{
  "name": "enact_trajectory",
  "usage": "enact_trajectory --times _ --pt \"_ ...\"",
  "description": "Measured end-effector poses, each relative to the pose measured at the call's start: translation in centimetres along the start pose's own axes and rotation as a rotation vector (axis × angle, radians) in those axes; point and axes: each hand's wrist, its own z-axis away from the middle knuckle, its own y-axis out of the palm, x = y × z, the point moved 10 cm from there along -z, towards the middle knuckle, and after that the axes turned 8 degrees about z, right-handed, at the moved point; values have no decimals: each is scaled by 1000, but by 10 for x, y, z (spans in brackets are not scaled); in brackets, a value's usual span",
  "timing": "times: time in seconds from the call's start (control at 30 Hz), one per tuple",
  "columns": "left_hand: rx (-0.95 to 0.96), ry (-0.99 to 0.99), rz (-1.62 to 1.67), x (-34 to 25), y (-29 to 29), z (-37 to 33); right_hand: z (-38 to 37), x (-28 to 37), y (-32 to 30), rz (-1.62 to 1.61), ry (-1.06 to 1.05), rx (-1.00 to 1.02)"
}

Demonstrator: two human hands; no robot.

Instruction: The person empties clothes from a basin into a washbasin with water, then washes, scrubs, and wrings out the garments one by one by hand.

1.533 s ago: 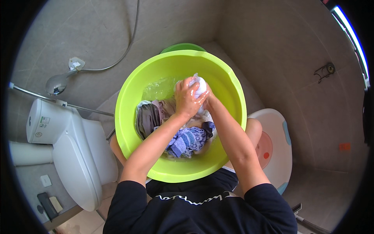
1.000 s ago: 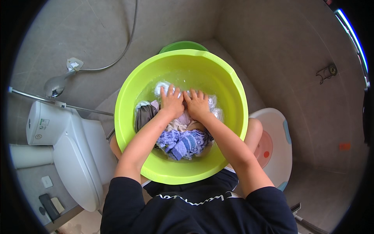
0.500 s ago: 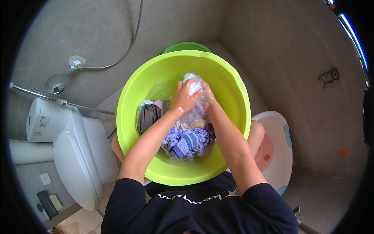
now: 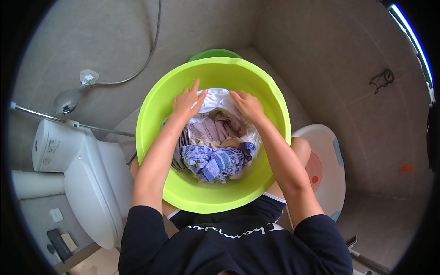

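Observation:
A white wet garment (image 4: 215, 98) is spread between my two hands at the far side of a lime-green basin (image 4: 153, 107). My left hand (image 4: 187, 103) holds its left edge, thumb over the cloth and one finger sticking up. My right hand (image 4: 248, 106) grips the right edge, fingers curled at the cloth. Below them, mauve-grey cloth (image 4: 213, 128) lies in the water. Nearer me is a bunched blue patterned garment (image 4: 213, 162). Dark grey cloth (image 4: 179, 156) lies at the left, partly behind my left forearm.
A white toilet (image 4: 91, 197) stands left, below a metal rail (image 4: 105, 130) and a shower head (image 4: 66, 101) with a hose. A white tub (image 4: 327, 183) sits at my right. Behind the basin shows a darker green rim (image 4: 214, 54). Grey walls close in behind and right.
My hands have moved apart, left and right. The white garment, bunched between them before, is now stretched open, lower in the basin. More of the mauve-grey cloth shows.

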Motion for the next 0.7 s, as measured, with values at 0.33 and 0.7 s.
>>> enact_trajectory --times 0.33,0.7 --pt "229 199 -459 -12 116 18 2 -16 116 767 -256 77" --pt "-49 436 147 -18 58 16 21 34 -17 390 -170 102"
